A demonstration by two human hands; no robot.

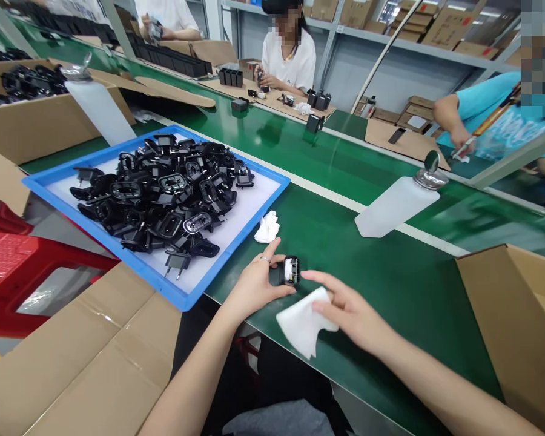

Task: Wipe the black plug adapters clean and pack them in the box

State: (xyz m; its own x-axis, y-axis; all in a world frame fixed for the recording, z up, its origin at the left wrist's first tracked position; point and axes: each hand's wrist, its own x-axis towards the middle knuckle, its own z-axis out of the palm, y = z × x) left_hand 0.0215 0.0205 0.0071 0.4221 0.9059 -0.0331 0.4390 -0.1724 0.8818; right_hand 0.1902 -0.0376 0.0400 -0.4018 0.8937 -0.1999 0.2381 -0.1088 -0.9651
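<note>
Fingers point(270, 251) of left hand point(254, 286) pinched round plug point(288, 270), held just above belt point(390, 290), open face up. Right hand point(350, 312) just right of plug, fingers pressed flat on cloth point(302, 327). Tray point(172, 297) of plugs to left; bottle point(390, 209) and box point(504, 303) to right; nothing between hands

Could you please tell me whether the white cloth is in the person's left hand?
No, the right hand holds the white cloth, while the left hand grips a black plug.
</note>
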